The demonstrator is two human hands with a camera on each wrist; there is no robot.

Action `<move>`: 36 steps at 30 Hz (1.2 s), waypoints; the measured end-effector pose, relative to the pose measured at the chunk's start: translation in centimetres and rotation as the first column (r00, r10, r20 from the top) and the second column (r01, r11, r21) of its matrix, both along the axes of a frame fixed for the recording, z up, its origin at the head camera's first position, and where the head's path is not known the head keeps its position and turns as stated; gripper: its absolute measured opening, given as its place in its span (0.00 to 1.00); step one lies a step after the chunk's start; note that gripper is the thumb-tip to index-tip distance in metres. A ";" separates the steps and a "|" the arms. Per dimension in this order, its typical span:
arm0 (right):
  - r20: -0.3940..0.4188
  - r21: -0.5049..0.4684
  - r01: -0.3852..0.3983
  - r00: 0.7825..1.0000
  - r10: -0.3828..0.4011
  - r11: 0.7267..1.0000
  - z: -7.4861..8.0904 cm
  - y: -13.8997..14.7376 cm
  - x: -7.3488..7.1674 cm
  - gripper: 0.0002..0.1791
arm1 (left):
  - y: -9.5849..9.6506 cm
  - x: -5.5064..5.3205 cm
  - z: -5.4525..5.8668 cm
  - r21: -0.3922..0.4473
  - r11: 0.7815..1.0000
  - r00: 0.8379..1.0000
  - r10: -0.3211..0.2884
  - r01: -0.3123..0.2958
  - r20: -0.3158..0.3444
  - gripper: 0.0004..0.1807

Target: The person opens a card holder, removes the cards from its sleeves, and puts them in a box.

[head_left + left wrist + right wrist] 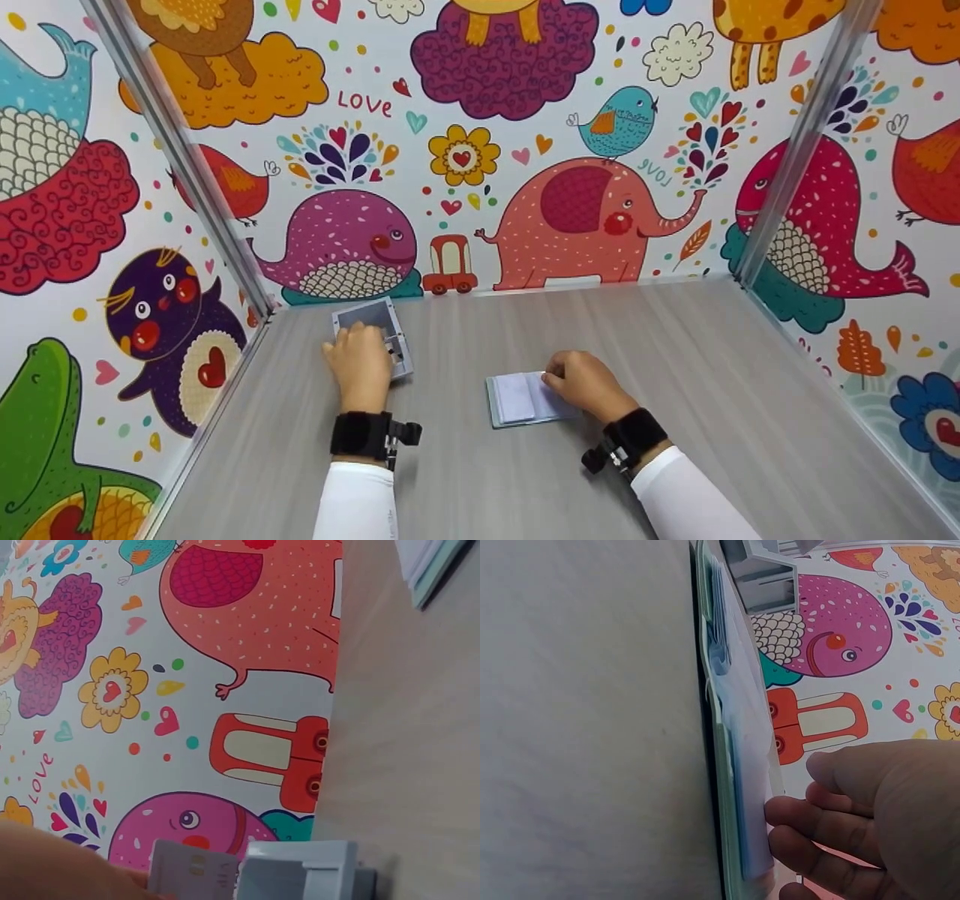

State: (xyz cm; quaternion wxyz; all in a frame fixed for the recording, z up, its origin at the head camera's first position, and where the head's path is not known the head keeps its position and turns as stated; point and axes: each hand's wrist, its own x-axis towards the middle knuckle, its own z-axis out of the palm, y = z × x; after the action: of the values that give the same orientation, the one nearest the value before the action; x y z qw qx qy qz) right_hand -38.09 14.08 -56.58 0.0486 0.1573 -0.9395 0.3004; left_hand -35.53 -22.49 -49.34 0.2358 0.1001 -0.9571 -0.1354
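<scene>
My left hand (360,360) reaches over a grey open-topped box (405,360) at the back left of the table. In the left wrist view its fingers pinch a white bank card (193,870) with a gold chip, upright beside the box's rim; the fingertips are mostly cut off by the frame. My right hand (589,384) is at the right page of an open card holder (514,397) with a pale green cover and whitish sleeves. In the right wrist view its fingertips touch the sleeve, loosely bent, with the thumb apart from them.
The wood-grain table (457,480) is bounded by walls with cartoon animal prints. Metal posts (802,150) stand at the back corners. Both wrists wear black straps (360,435) with small mounts.
</scene>
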 end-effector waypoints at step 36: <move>-0.013 -0.025 -0.016 1.000 0.015 1.000 -0.2 0.2 -0.1 0.05 | -0.3 -1.2 -3.7 0.032 0.998 0.973 -0.053 0.047 0.225 0.09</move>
State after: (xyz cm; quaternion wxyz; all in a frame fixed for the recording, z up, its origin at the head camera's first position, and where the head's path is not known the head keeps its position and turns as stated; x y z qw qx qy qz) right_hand -38.18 14.28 -56.75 0.0543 0.1658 -0.9340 0.3117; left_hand -36.78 -22.79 -53.01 0.1210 0.0939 -0.9780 -0.1415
